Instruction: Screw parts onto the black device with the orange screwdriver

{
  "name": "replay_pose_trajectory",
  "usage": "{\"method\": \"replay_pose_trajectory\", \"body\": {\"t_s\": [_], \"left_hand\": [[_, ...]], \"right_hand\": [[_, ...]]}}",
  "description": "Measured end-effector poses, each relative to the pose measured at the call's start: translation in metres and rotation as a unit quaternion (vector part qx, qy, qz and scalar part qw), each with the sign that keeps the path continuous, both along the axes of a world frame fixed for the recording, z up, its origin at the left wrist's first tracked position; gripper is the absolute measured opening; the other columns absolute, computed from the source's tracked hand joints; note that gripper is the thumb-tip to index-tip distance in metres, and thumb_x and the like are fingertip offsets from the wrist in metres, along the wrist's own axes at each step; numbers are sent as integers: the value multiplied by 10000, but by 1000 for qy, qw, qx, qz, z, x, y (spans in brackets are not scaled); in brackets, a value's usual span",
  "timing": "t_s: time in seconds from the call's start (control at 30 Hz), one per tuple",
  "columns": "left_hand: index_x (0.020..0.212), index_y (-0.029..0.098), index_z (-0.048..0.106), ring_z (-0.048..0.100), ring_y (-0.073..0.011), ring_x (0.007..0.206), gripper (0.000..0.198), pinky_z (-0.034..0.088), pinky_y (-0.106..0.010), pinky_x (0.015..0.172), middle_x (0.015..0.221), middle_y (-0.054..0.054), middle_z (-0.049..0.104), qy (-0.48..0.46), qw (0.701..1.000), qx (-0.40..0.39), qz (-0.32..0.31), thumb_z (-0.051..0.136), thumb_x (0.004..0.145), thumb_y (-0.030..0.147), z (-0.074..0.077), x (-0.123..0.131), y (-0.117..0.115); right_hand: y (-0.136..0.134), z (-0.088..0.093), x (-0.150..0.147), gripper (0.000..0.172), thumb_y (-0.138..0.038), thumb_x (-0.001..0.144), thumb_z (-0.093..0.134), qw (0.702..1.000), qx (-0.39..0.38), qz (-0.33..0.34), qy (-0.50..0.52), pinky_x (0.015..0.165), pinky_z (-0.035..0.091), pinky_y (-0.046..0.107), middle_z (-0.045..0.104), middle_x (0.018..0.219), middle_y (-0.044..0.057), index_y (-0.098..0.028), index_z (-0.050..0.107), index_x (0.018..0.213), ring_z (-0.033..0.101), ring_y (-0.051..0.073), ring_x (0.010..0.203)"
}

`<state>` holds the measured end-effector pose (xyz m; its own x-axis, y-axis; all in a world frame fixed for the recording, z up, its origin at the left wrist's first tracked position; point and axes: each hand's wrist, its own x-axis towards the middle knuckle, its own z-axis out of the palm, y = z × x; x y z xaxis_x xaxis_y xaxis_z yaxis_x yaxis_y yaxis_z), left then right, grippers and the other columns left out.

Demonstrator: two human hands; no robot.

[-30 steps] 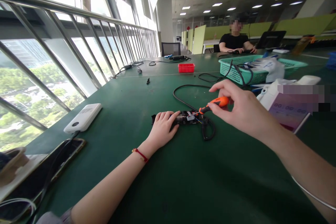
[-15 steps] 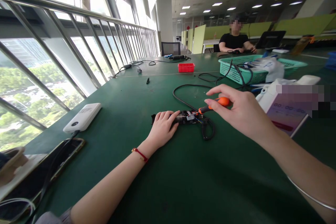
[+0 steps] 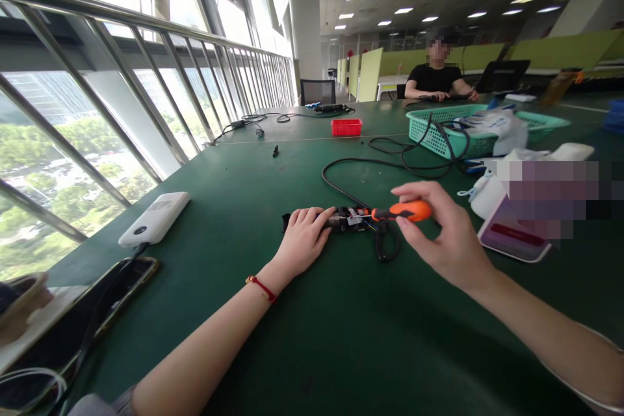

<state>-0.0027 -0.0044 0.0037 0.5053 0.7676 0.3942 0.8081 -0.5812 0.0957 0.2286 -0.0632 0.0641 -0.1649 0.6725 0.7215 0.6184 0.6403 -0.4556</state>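
Note:
My left hand (image 3: 306, 237) is closed over a black, tube-shaped electric device (image 3: 347, 218) that lies on the green table (image 3: 302, 318). Its right end is opened up, with small wires and inner parts showing. My right hand (image 3: 448, 227) pinches an orange-and-black screwdriver (image 3: 412, 210) by its handle, between thumb and fingers. The screwdriver lies nearly level, its shaft pointing left into the device's exposed inside; whether the tip sits in a screw is too small to tell. A black power cord (image 3: 336, 177) runs from the device, and a short black cable loop (image 3: 389, 252) hangs off beside it.
A teal basket (image 3: 424, 130) with cords and a plastic bag stands at the back right, near a propped phone (image 3: 517, 234). Farther off are a red tray (image 3: 346, 128) and a seated person (image 3: 433, 81). A white power bank (image 3: 155, 220) and a dark phone (image 3: 121, 286) lie left.
My right hand has moved slightly down and right, and the screwdriver has tipped from slanted to nearly level. My left hand stays on the device.

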Motion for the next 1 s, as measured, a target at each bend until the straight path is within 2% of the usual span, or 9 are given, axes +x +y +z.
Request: {"method": "replay_pose_trajectory", "body": {"t_s": [0.1,0.23,0.4,0.47,0.67,0.77,0.9,1.0], "left_hand": [[1301,224,414,456,-214,1046,374,326,-398,972,1148,-62,528,-1,1000,1,2,347,934,244,-1,1,1],[1300,228,417,456,-213,1051,376,329,-395,972,1144,-57,530,-2,1000,1,5,366,928,225,-1,1,1],[1307,209,407,455,-218,1066,387,332,-400,969,1162,-68,527,-2,1000,-2,9,377,921,204,1,2,-1],[1312,192,396,450,-222,1081,398,327,-399,976,1170,-76,525,-4,1000,1,12,386,914,192,2,2,-3],[1298,185,402,443,-233,1099,398,321,-415,986,1182,-90,516,-15,1000,6,24,382,901,166,1,2,-2],[1285,178,416,441,-233,1096,386,321,-415,989,1176,-92,514,-13,1000,1,25,382,901,169,1,2,-1],[1282,175,423,440,-230,1094,380,317,-411,994,1182,-90,509,-10,1000,-2,26,379,904,169,0,2,0],[1278,175,425,439,-228,1090,376,321,-405,989,1175,-87,512,-12,1000,1,25,380,904,166,0,1,0]], "right_hand": [[-13,-27,8,128,-266,830,509,997,-53,33,-43,526,461,224,611,684,-12,-220,560,937,571,112,563],[-23,-45,14,139,-255,821,524,994,-76,38,-70,540,481,232,674,761,10,-220,583,942,602,119,590],[-23,-44,17,120,-156,775,523,996,-17,75,-46,496,449,238,645,658,-12,-214,601,845,549,104,515],[-24,-43,19,125,-144,768,516,997,-9,67,-21,468,420,245,620,614,-21,-218,609,806,522,103,484],[-26,-44,23,134,-191,798,495,995,-70,-14,64,452,403,265,622,623,-15,-229,621,771,484,102,434],[-24,-44,22,133,-178,800,498,995,-77,-3,68,436,388,247,618,625,-27,-230,620,788,456,84,411],[-21,-43,22,126,-175,805,501,997,-66,17,39,435,393,238,636,662,-20,-223,617,813,507,93,445],[-20,-43,24,125,-178,810,497,998,-63,10,28,407,370,232,615,615,-28,-214,617,810,482,84,407]]}}
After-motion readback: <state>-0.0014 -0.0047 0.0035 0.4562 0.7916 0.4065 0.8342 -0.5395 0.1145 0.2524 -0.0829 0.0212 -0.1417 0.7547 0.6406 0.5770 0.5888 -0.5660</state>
